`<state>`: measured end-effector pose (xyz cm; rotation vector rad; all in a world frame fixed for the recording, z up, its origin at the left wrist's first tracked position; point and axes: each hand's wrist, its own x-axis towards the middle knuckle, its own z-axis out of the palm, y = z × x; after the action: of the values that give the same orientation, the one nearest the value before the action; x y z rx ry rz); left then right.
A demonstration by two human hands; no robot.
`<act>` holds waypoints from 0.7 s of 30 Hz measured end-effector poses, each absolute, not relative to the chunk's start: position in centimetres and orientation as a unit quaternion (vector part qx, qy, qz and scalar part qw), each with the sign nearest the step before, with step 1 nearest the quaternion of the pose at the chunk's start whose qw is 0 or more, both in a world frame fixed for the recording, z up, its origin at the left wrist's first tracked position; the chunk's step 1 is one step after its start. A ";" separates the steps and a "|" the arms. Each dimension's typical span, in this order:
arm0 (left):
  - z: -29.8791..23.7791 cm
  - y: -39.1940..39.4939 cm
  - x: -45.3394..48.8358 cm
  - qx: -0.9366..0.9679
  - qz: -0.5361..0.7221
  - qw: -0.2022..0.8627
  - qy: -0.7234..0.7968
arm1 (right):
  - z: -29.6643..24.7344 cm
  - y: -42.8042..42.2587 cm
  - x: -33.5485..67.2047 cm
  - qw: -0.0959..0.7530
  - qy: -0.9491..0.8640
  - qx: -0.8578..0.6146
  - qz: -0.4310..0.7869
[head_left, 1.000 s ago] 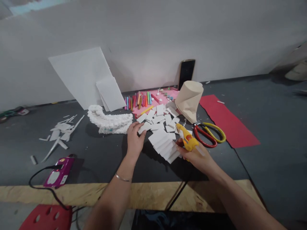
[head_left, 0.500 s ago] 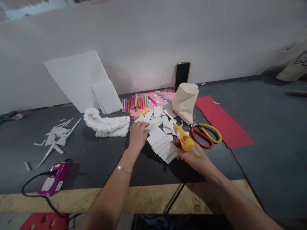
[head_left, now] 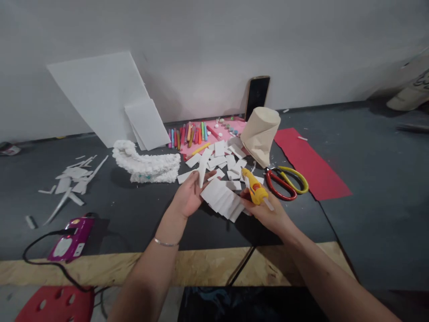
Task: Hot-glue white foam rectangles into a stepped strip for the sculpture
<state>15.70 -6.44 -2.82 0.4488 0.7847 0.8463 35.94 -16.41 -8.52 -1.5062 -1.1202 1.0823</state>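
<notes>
My left hand (head_left: 190,197) pinches a white rectangular piece (head_left: 203,166), tilted up on its edge between thumb and fingers. A yellow hot glue gun (head_left: 256,190) with a clear glue stick at its back is in my right hand (head_left: 268,214). The fingers of that hand also touch a row of overlapping white pieces (head_left: 221,199), joined like shingles, between my hands. Loose white rectangles (head_left: 217,162) are scattered just beyond. Scissors with one red and one yellow handle (head_left: 283,188) lie right of the glue gun.
A textured white curved form (head_left: 150,169) sits at left, near white scraps (head_left: 78,176) and a purple power box (head_left: 71,239). Colored sticks (head_left: 189,135) lie on pink paper. Behind are a beige paper cone (head_left: 261,132), a phone (head_left: 257,97), and white sheets (head_left: 100,94). Red paper (head_left: 311,165) lies right.
My left hand has drawn back from the pile, now turned palm up with one white piece raised in it. My right hand keeps the glue gun by the layered pieces. The view has shifted slightly.
</notes>
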 end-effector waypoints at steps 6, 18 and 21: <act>-3.3 -6.4 16.1 0.172 0.382 0.836 0.355 | -8.5 -16.6 35.7 0.458 -0.500 -0.613 0.406; -3.8 -6.3 16.7 0.142 0.390 0.842 0.344 | -7.2 -17.1 35.5 0.438 -0.543 -0.622 0.356; -4.1 -6.2 16.9 0.142 0.389 0.846 0.335 | -7.2 -17.1 35.3 0.433 -0.536 -0.634 0.353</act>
<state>16.94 -6.17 -4.10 0.3000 0.7076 0.8209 35.30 -17.09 -7.16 -1.5793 -1.3347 0.8789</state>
